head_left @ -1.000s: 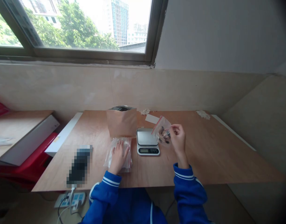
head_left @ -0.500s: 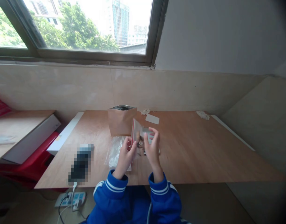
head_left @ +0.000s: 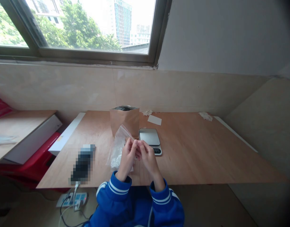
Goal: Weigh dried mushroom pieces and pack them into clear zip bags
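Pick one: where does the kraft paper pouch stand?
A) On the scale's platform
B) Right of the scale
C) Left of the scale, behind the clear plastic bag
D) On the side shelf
C. The kraft paper pouch stands left of the digital scale, behind the clear plastic bag.

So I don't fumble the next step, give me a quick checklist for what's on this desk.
1. Clear plastic zip bag sealed: cannot tell.
2. Brown kraft stand-up pouch upright: ok.
3. Silver digital kitchen scale platform unloaded: ok.
4. Scale display readable: not ok, right hand partly blocks it.
5. Hands free: cannot tell, left hand and right hand meet at the fingertips, hiding anything pinched.
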A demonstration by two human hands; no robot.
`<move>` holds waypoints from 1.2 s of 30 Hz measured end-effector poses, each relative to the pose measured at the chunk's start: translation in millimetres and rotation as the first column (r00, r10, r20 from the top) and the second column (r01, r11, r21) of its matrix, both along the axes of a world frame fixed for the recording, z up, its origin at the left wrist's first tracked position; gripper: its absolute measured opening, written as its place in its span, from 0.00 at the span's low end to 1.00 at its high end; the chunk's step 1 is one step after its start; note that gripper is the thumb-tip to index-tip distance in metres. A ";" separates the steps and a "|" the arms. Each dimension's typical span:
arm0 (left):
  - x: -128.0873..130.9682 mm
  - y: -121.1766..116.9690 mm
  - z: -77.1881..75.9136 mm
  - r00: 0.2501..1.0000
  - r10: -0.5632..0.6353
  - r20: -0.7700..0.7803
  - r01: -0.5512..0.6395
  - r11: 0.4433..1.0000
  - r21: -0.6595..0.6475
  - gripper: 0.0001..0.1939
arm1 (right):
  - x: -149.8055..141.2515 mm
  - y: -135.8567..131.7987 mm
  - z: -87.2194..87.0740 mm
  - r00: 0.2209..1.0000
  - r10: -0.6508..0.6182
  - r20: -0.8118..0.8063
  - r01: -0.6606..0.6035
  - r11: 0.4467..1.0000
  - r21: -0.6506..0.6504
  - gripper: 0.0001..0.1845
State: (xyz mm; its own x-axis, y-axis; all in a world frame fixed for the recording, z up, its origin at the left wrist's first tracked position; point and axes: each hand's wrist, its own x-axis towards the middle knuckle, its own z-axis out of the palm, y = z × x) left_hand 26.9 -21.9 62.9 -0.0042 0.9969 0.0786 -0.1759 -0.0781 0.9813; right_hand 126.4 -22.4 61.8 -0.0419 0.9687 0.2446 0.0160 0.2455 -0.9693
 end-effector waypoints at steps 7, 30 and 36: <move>-3.0 -3.0 2.3 0.992 -0.030 -0.120 0.033 0.999 0.020 0.17 | 6.9 -2.8 10.1 0.998 0.053 0.035 -0.053 0.998 -0.019 0.15; -16.7 3.9 -25.6 0.937 0.216 0.274 -0.216 0.976 -0.029 0.20 | 25.6 19.3 33.4 0.900 -0.360 -0.245 0.346 0.933 -0.099 0.19; -1.1 6.9 -43.6 0.855 0.018 0.518 0.077 0.984 -0.161 0.32 | 7.6 22.2 20.4 0.962 -0.241 -0.129 0.224 0.966 -0.133 0.21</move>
